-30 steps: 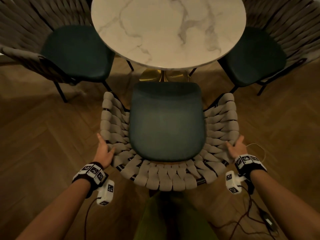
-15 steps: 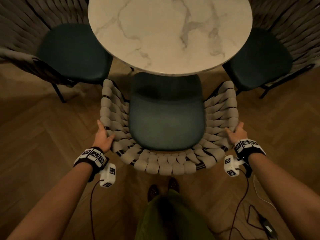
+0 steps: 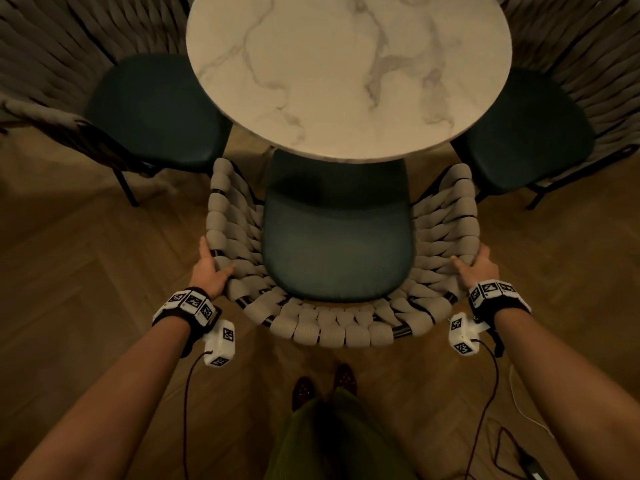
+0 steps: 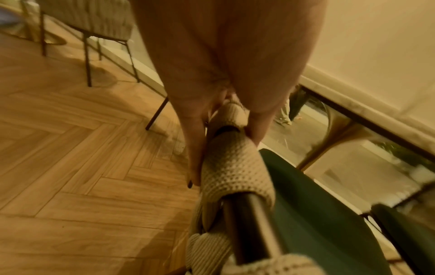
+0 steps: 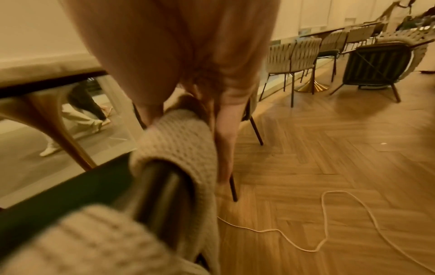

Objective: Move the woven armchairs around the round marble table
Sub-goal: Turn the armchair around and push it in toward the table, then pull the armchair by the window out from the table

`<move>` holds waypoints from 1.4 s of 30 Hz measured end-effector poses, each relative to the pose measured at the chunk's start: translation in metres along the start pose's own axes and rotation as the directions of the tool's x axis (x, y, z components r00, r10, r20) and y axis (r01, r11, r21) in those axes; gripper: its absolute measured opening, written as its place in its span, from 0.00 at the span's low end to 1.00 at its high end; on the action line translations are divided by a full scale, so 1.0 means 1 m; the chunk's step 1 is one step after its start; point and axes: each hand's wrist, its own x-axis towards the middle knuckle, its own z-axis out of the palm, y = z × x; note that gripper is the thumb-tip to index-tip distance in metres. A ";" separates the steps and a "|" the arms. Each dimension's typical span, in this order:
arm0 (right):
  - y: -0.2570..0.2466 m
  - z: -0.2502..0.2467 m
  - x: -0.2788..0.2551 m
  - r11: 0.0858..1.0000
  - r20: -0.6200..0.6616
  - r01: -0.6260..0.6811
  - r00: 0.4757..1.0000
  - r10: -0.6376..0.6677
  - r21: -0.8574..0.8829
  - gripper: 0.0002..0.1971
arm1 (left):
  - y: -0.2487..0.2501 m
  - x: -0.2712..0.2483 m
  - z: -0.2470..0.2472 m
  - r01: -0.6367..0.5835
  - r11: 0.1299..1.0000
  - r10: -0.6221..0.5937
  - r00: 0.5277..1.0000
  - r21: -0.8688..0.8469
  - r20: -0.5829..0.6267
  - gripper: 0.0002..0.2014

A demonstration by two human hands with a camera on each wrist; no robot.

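Observation:
A woven armchair (image 3: 336, 327) with beige straps and a dark green seat stands in front of me, its seat front tucked under the round marble table (image 3: 346, 71). My left hand (image 3: 212, 268) grips the chair's left rim, thumb inside and fingers outside; the left wrist view shows the left hand (image 4: 226, 119) clasping the woven rim (image 4: 230, 173). My right hand (image 3: 476, 268) grips the right rim the same way, and the right wrist view shows the right hand (image 5: 188, 115) around the strap-wrapped rim (image 5: 179, 141). Two more woven armchairs flank the table, one at the left (image 3: 152, 112) and one at the right (image 3: 530, 133).
Herringbone wood floor (image 3: 86, 289) lies all around. Loose cables (image 3: 512, 441) trail on the floor at my right, a pale cord (image 5: 329, 223) among them. My feet (image 3: 325, 382) stand just behind the chair. More chairs and a gold table base (image 5: 310, 87) stand farther off.
The chair has slid forward toward the table with both hands on its rim; its seat front now sits under the tabletop and the gold base is hidden.

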 end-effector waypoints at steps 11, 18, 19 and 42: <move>-0.084 0.033 -0.039 0.871 0.003 0.230 0.967 -0.254 -0.434 0.37 | -0.015 -0.041 -0.041 -0.015 0.998 0.020 0.998 0.067 -0.065 0.26; -0.230 0.091 -0.089 0.802 0.211 0.511 0.859 -0.466 -0.308 0.33 | -0.053 -0.038 -0.132 0.004 0.996 0.012 0.985 0.090 -0.174 0.13; -0.253 0.102 -0.098 0.783 0.236 0.548 0.836 -0.496 -0.294 0.33 | -0.062 -0.033 -0.149 0.008 0.996 0.009 0.982 0.088 -0.188 0.12; -0.634 0.403 -0.224 0.662 0.513 0.745 0.598 -0.616 -0.074 0.32 | -0.085 0.278 -0.461 -0.099 0.747 0.251 0.958 0.658 -0.140 0.19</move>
